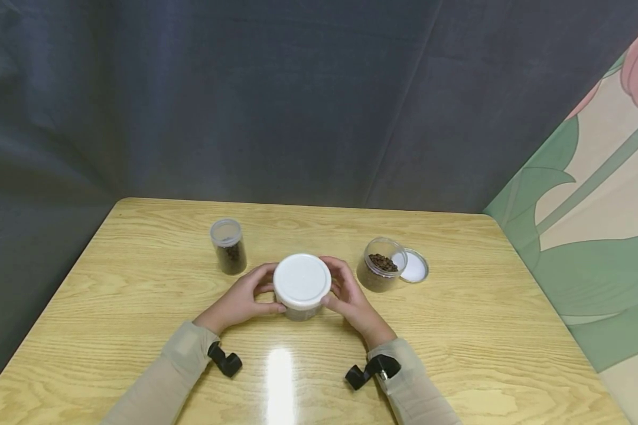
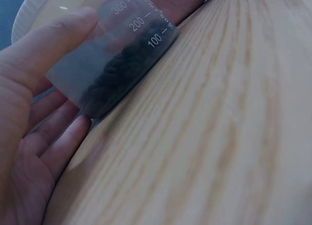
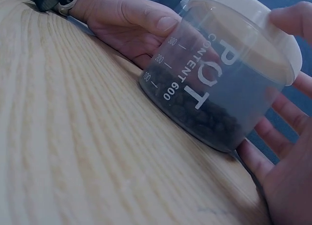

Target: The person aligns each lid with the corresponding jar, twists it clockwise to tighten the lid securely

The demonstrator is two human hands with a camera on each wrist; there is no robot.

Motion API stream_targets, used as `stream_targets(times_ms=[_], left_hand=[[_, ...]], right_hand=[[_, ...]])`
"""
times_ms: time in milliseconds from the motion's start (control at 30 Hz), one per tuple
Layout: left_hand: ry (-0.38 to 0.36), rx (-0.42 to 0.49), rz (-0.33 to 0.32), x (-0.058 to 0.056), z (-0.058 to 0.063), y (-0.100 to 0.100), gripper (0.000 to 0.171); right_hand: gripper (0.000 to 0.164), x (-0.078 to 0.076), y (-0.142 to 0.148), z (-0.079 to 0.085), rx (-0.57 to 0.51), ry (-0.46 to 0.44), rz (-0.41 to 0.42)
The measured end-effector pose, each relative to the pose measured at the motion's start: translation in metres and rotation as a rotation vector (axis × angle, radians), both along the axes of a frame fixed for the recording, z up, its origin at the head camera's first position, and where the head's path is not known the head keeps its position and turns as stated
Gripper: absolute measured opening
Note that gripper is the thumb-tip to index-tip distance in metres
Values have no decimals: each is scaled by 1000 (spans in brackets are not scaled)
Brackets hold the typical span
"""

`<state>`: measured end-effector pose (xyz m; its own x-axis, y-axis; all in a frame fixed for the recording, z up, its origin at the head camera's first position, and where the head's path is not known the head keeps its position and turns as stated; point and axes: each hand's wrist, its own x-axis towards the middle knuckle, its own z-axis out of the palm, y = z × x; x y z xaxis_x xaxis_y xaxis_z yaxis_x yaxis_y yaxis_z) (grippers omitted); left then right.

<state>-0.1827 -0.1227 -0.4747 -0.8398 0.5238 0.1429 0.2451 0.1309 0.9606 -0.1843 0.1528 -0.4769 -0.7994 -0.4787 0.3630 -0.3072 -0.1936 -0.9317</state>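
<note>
A clear plastic jar point(image 3: 204, 84) with a white lid point(image 1: 302, 278) stands upright on the table between both hands. White print on its wall reads POT and CONTENT 600, beside a measuring scale. Dark beans or pellets point(image 2: 126, 64) fill its lower part. My left hand point(image 1: 248, 297) curves round the left side, thumb on the wall in front and fingers behind. From the other side my right hand point(image 1: 352, 300) holds the jar too, its thumb at the lid's rim and its fingers spread round the back.
Behind the left hand stands a slim clear jar point(image 1: 228, 248) of dark pieces with a translucent top. To the right is an uncovered jar point(image 1: 380, 271) of brown pieces, with a round white lid point(image 1: 416, 267) lying beside it. A dark curtain point(image 1: 276, 106) hangs behind the wooden table point(image 1: 484, 330).
</note>
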Motion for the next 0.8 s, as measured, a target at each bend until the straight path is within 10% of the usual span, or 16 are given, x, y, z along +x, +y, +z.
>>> stream_targets(times_ms=[800], left_hand=[[-15,1,-3,1,3,1,84]], right_hand=[[74,2,-2,2,-3,25,14]])
